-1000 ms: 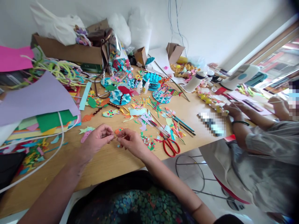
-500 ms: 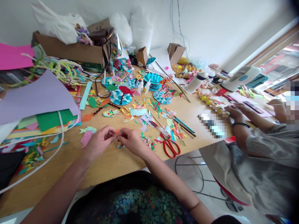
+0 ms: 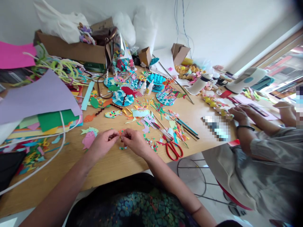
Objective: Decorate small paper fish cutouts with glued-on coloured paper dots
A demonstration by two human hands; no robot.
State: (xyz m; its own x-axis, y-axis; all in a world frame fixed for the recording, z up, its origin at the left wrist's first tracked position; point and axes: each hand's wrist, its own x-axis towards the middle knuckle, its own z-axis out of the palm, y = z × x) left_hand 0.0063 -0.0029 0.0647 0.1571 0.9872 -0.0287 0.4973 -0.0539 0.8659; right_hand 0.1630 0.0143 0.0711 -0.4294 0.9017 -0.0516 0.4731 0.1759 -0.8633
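My left hand (image 3: 103,143) and my right hand (image 3: 133,142) meet just above the wooden table (image 3: 111,164), fingertips pinched together on a small orange paper cutout (image 3: 121,133). Most of the cutout is hidden between the fingers. A pink paper fish (image 3: 88,139) lies just left of my left hand. Red-handled scissors (image 3: 174,150) lie to the right of my right hand, near the table's front edge. Coloured paper scraps (image 3: 151,143) are scattered between my right hand and the scissors.
Stacked coloured paper sheets (image 3: 42,101) and a white cord (image 3: 47,160) fill the left. Blue decorated paper plates (image 3: 123,97), glue bottles (image 3: 148,88) and cardboard boxes (image 3: 71,50) stand behind. Another person's hands (image 3: 239,113) work at the right end, by a white glue gun (image 3: 246,78).
My two hands have drawn closer together over the small orange cutout, which is now nearly hidden by the fingers. The view has shifted slightly. The other person's hands stay in place.
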